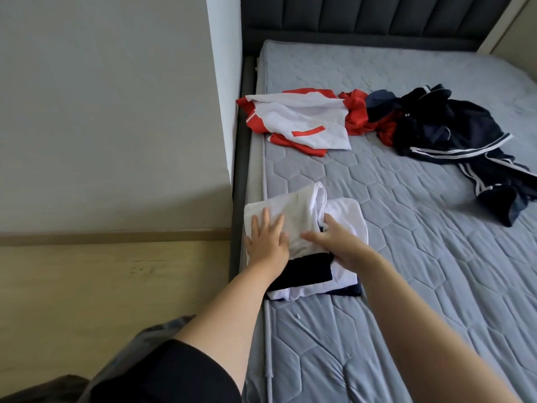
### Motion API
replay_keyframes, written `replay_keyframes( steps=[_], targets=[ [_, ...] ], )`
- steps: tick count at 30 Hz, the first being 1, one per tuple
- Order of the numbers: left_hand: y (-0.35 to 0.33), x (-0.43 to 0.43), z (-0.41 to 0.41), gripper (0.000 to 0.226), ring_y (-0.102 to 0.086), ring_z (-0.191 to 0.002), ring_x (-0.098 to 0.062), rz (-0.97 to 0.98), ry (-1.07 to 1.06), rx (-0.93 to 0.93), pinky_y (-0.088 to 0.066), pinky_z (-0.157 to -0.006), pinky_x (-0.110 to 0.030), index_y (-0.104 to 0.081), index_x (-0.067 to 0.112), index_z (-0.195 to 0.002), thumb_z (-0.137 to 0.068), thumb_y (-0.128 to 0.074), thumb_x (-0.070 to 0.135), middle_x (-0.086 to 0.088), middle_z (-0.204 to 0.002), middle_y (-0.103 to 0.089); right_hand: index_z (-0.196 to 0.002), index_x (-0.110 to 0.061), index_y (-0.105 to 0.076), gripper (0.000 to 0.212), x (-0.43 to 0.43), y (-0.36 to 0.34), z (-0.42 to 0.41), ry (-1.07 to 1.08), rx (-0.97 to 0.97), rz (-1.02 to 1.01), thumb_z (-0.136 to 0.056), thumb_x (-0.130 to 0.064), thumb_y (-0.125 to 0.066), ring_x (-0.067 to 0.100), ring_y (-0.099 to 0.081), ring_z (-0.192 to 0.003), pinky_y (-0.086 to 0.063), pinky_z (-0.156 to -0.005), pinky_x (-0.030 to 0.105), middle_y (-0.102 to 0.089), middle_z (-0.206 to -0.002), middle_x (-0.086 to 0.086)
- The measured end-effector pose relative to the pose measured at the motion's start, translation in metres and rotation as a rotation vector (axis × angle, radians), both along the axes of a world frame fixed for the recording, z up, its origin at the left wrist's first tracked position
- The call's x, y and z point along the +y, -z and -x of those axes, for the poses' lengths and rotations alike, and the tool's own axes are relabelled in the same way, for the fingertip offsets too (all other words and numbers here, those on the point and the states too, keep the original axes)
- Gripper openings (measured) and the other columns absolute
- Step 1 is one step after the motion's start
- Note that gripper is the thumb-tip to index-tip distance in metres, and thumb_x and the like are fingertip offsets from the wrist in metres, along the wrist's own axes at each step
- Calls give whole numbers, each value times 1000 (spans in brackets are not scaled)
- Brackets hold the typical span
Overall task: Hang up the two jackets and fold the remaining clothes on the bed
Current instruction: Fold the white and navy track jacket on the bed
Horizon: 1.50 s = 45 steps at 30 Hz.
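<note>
Clothes lie in three groups on the grey quilted mattress (pixel 406 228), and I place them all from the folded white garment (pixel 299 216) near the bed's left edge. Beyond it, toward the dark padded headboard (pixel 363 16), a red-and-white jacket (pixel 299 120) is spread flat. To the right of that jacket sits a crumpled red garment (pixel 356 114), touching a heap of navy clothes with white stripes (pixel 453 135) that trails toward the mattress's right side. Nothing lies between me and the folded garment.

It rests on a folded black piece (pixel 305 271) and more white and navy fabric beneath. My left hand (pixel 268 242) lies flat on its left half, fingers straight and spread, pressing down. My right hand (pixel 340 242) is at its right side, thumb across the top; its fingers reach into the fold, so I cannot tell whether they pinch the cloth.
</note>
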<state>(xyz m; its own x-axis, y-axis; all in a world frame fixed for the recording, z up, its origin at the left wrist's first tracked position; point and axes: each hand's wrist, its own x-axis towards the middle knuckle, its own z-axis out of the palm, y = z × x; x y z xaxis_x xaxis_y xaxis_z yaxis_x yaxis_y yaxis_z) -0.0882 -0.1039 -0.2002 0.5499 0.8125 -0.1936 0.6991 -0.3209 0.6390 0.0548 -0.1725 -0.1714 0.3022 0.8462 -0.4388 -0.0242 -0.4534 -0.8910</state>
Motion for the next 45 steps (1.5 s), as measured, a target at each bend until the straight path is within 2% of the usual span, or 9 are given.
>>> replay_keyframes(
  steps=[3,7,16,20,25,30,35,39,45],
  targets=[
    [-11,1,-2,44,14,-145,-17,88,-25,-151,3,-116,-50,-24,30,-148,-104,-22,27,5,-159,6,-104,-14,-53,34,2,0,4,71,-293,34,-75,-6,-68,19,-61,-77,-49,-67,27,-62,-89,5],
    [-20,2,-4,44,9,-146,-15,-14,-8,-240,0,-117,-47,-27,29,-147,-103,-23,29,4,-159,0,-90,-3,-55,10,-4,-8,-9,275,-171,-84,-81,-2,-52,24,-50,-67,-41,-63,35,-51,-74,10],
    [2,-11,-28,60,26,-141,-23,-442,321,204,13,-111,-52,2,35,-150,-97,-20,53,1,-156,21,-81,7,-48,7,-40,12,-42,585,-82,-80,-76,2,-48,23,-40,-67,-33,-56,30,-41,-69,10],
    [12,-18,-38,62,28,-140,-25,-463,352,315,15,-109,-54,0,33,-150,-95,-18,57,1,-156,21,-65,-6,-43,19,-44,35,-47,535,-322,38,-82,1,-50,19,-37,-57,-29,-51,27,-39,-58,5],
    [22,-16,-40,61,29,-140,-23,-389,354,419,22,-107,-51,0,36,-149,-95,-20,57,1,-156,22,-113,-2,-46,25,-30,33,-47,219,-847,361,-89,-8,-45,30,-51,-92,-40,-73,35,-54,-106,15],
    [29,-14,-39,60,29,-140,-22,-397,367,447,21,-108,-52,5,38,-149,-96,-18,56,3,-156,23,-148,-22,-23,55,-2,32,-37,-42,-1265,72,-94,-14,-36,23,-6,-145,-6,-115,42,-11,-158,2],
    [34,-10,-35,59,27,-141,-21,-388,431,412,22,-108,-50,2,38,-149,-96,-14,57,4,-156,22,-151,-28,-11,58,-9,73,-40,30,-890,332,-98,-46,-28,14,3,-146,2,-116,44,0,-160,-2],
    [38,-10,-35,59,28,-141,-21,-400,421,416,23,-107,-50,5,38,-149,-96,-13,57,4,-155,23,-147,-7,-18,87,-8,74,-42,382,-760,297,-85,-57,-54,28,-21,-140,-20,-111,40,-24,-152,12],
    [41,-5,-29,59,31,-139,-20,-388,421,396,26,-105,-47,13,40,-146,-95,-11,58,6,-153,27,-110,0,-59,59,-9,48,-55,484,-75,322,-74,-44,-76,21,-64,-74,-48,-58,28,-68,-87,9]
  ],
)
